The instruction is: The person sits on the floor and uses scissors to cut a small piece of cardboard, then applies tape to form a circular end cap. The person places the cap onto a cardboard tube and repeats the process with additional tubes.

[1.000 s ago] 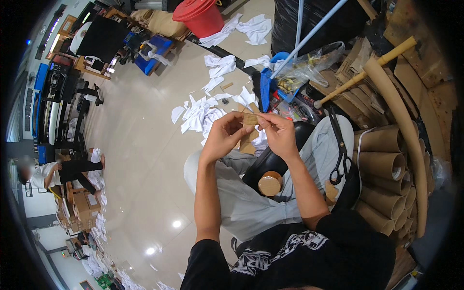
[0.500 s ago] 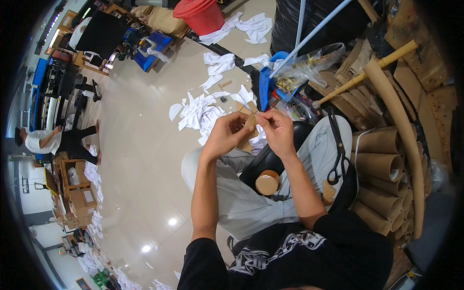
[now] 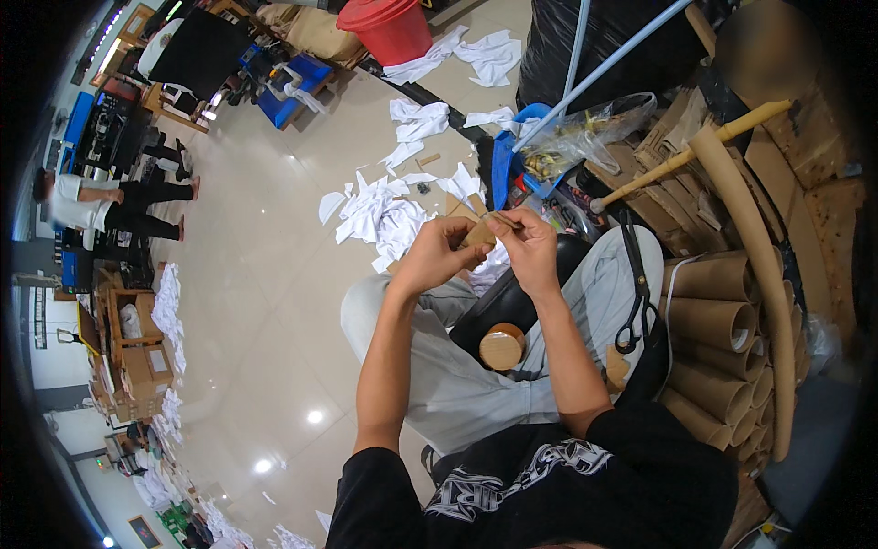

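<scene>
A small brown piece of cardboard [image 3: 479, 234] is held up over my lap between both hands. My left hand [image 3: 434, 252] pinches it from the left side, fingers curled round it. My right hand [image 3: 531, 254] grips its right end between thumb and fingers, partly hiding it. Below my hands, a round roll of brown tape [image 3: 502, 348] rests on my lap, beside a dark rounded object [image 3: 474, 320]. Black scissors [image 3: 633, 293] lie along my right thigh, with a brown scrap [image 3: 617, 368] near their handles.
White cloth scraps [image 3: 375, 215] lie on the tiled floor ahead. At my right are stacked cardboard tubes [image 3: 718, 322], a long curved tube [image 3: 764, 265] and a yellow pole [image 3: 700, 151]. A blue dustpan [image 3: 502, 169] and a red bucket [image 3: 389, 29] stand farther off. Another person [image 3: 114, 201] stands at left.
The cardboard piece has tilted in my fingers, and my right thumb and fingers have shifted over its end. The view has moved slightly. The other person has changed posture.
</scene>
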A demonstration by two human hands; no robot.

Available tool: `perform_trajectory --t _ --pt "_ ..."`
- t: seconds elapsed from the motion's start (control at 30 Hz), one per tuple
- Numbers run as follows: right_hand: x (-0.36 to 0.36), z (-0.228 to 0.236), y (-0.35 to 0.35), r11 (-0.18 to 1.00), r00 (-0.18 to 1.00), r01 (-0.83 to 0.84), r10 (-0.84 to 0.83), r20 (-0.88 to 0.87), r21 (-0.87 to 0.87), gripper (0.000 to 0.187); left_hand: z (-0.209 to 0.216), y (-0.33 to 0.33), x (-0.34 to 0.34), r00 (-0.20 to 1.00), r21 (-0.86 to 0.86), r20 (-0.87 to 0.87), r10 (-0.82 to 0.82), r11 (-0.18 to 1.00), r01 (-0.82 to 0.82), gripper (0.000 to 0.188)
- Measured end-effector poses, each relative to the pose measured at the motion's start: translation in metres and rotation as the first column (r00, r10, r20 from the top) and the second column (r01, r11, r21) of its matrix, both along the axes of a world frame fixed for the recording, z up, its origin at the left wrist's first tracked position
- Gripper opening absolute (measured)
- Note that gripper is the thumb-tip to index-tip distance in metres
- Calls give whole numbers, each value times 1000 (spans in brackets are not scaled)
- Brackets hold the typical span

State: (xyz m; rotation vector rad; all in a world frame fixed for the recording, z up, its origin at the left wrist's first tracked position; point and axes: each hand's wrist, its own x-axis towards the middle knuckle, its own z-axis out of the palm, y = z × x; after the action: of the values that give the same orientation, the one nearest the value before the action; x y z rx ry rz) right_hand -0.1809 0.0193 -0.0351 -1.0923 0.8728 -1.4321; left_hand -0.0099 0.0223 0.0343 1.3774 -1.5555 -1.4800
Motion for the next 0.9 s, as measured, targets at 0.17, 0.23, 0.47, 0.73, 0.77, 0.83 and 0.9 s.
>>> perform_trajectory --t 0.17,0.23,0.47,0.73,0.77,0.83,0.9 --pt "3 11 1 990 994 -91 84 68 109 18 -13 -1 -1 986 -23 -110 126 991 -129 17" --pt "-7 2 -1 976 983 -185 185 10 113 20 -9 -2 -3 989 -18 -104 109 994 -111 23" --pt "-3 0 -1 999 996 -36 36 -85 7 14 -20 -2 -9 962 -10 -199 188 981 -194 21" --pt "-7 8 2 970 876 157 -224 -426 -187 13 -5 -2 -3 985 44 -144 96 995 -91 17" --pt "-7 8 2 977 895 139 -194 -402 -161 13 -5 -2 -3 986 41 -125 107 994 -102 16" --pt "-8 11 0 989 924 104 -136 -357 -108 13 -6 -3 -1 992 43 -88 93 995 -90 16" --pt "-5 22 0 984 957 131 -157 -245 -122 15 -10 -3 1 994 50 -74 83 996 -79 16"
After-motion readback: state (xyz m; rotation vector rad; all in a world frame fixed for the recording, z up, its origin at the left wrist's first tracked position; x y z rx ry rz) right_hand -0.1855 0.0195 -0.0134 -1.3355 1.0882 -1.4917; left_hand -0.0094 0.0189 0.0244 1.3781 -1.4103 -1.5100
